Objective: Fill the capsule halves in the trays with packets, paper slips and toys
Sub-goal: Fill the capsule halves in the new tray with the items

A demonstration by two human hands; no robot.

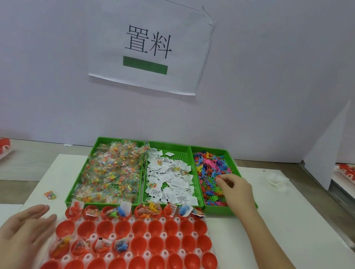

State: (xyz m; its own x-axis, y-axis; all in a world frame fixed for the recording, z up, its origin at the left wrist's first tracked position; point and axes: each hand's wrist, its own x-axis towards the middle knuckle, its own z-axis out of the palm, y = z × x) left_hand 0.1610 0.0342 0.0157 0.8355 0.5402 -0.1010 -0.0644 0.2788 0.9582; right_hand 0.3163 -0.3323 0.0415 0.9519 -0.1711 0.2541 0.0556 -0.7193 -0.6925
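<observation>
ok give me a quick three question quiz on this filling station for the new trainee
1. True or false: the right hand is curled on the toys in the rightmost green bin.
2. What does the middle green bin hold? A coins, B paper slips, C toys.
3. Fill in: the left hand lies open at the ___ edge of the capsule tray.
Key: 1 true; 2 B; 3 left.

Head-worn view, forward and down, close over table [271, 237]
</observation>
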